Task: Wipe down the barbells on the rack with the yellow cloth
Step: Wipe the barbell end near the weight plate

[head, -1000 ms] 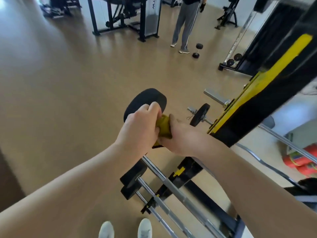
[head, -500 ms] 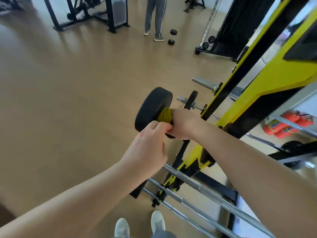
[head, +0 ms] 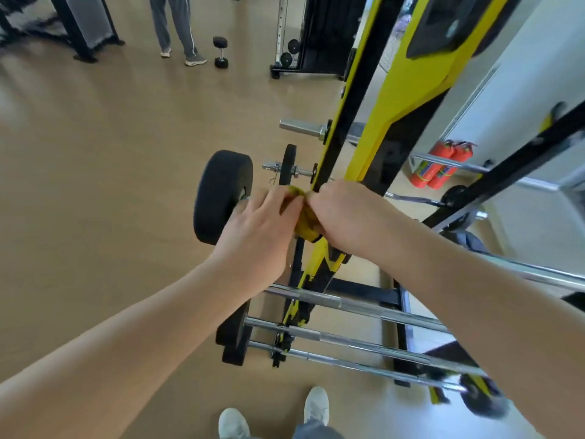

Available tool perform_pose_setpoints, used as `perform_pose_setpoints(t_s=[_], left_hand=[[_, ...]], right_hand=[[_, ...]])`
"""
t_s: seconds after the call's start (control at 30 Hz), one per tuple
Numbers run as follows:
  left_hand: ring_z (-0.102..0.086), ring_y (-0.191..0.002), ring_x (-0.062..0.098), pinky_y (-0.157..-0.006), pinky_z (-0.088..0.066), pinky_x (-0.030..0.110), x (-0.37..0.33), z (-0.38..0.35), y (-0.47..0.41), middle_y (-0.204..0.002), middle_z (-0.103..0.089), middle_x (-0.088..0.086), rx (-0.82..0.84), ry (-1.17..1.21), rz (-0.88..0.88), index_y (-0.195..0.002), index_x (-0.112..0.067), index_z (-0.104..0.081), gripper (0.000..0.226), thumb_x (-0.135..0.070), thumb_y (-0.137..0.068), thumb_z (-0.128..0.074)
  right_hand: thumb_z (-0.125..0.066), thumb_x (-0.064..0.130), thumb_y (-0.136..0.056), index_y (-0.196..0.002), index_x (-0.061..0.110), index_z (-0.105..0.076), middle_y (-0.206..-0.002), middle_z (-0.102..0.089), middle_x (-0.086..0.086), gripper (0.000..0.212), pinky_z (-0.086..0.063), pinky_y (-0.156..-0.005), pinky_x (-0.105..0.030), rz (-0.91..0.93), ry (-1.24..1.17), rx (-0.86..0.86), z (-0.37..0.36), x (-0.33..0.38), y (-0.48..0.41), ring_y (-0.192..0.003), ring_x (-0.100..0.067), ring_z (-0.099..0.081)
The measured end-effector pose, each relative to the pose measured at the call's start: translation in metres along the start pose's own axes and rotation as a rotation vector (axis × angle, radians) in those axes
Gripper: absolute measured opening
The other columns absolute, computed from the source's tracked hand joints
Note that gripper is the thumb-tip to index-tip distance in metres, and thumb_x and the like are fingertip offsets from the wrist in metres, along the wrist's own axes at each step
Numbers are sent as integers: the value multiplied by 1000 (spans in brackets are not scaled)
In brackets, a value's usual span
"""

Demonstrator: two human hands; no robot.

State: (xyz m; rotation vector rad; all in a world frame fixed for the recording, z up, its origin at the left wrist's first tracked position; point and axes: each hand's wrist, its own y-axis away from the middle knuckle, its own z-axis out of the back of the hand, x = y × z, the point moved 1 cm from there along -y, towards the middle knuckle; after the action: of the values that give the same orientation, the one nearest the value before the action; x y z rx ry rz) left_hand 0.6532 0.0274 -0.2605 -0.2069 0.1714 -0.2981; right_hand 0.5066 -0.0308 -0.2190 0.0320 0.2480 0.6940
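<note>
The yellow cloth (head: 304, 221) is bunched between my two hands, just right of a thick black weight plate (head: 221, 196) on a barbell end. My right hand (head: 345, 213) is closed around the cloth beside the yellow-and-black rack upright (head: 351, 99). My left hand (head: 256, 229) rests against the cloth and the plate's inner face, fingertips pinching the cloth's top edge. The bar under the cloth is hidden. Three chrome barbells (head: 354, 307) lie on lower rack pegs below my arms.
A person's legs (head: 175, 30) and a black dumbbell (head: 220, 51) stand on the tan floor at the back. Red fire extinguishers (head: 438, 164) sit by the right wall. A small-plated bar (head: 289, 169) and a bare sleeve (head: 300, 125) stick out left of the upright.
Both hands and the cloth have slid right along the bar, away from the big plate toward the rack upright. The view has tilted down, and my left hand has loosened.
</note>
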Motion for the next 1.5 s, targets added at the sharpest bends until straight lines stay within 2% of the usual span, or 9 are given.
perform_pose_setpoints(t_s=[0.2,0.43,0.6,0.7,0.8,0.97,1.13,1.37,1.5], left_hand=[[-49,-113,24,-99,-42,44,2,-10,-63,-120,-52,1,223,-162,-40,-129,-30,-46,48,-45,-88,-65],[-37,-119,21,-104,-29,43,-14,-15,-63,-123,-42,-2,204,-2,-63,-139,-38,-41,68,-47,-79,-71],[-40,-105,2,-102,-42,34,-17,8,-35,-121,-47,-16,277,104,-167,-148,-35,-32,82,-68,-79,-61],[-53,-82,-3,-78,-44,15,-20,21,-30,-96,-55,-22,453,201,-56,-151,-36,-30,76,-73,-85,-40],[-58,-70,2,-64,-44,14,-18,27,-35,-88,-57,-14,270,149,-20,-142,-33,-45,48,-47,-97,-50],[-51,-118,22,-102,-42,44,-26,-8,-51,-130,-49,1,313,-286,-69,-143,-26,-35,83,-63,-77,-68],[-50,-64,14,-63,-41,34,-39,-36,-68,-72,-52,-8,88,-347,73,-102,-27,-53,24,-47,-89,-59],[-61,-77,16,-74,-55,34,-26,-21,-111,-86,-63,-3,790,11,77,-99,-28,-54,32,-50,-82,-69],[-56,-68,10,-62,-49,29,-18,-27,-77,-79,-60,-10,291,-141,5,-103,-31,-57,26,-52,-88,-58]], right_hand=[[-61,24,-98,-120,20,-73,-100,-72,5,26,-39,-77,-8,78,-432,-130,-10,-36,34,-85,-7,-61],[-56,30,-101,-87,17,-79,-112,-60,6,30,-38,-87,-15,117,-647,-181,-35,-53,48,-97,-1,-49],[-61,39,-97,-86,21,-75,-91,-61,9,25,-39,-66,-12,-4,-571,-281,-41,-68,48,-77,-3,-54],[-61,55,-91,-93,29,-64,-83,-58,13,26,-44,-61,-20,-147,-501,-258,-46,-71,46,-72,-3,-54],[-60,56,-91,-108,30,-65,-89,-65,9,31,-54,-68,-30,-138,-494,-260,-46,-63,45,-77,-10,-60],[-58,45,-96,-122,30,-67,-96,-64,4,32,-52,-73,-31,-41,-464,-265,-49,-64,47,-83,-12,-58],[-69,39,-90,-118,29,-57,-104,-65,9,32,-50,-75,-24,-26,-646,-253,-61,-74,49,-88,-9,-58],[-57,28,-93,-143,36,-16,-78,-58,9,65,-48,-54,-26,38,-309,-101,-66,-68,44,-59,-9,-52],[-48,29,-99,-150,40,-5,-88,-62,-2,67,-56,-62,-40,98,-286,-181,-74,-69,45,-66,-23,-59]])
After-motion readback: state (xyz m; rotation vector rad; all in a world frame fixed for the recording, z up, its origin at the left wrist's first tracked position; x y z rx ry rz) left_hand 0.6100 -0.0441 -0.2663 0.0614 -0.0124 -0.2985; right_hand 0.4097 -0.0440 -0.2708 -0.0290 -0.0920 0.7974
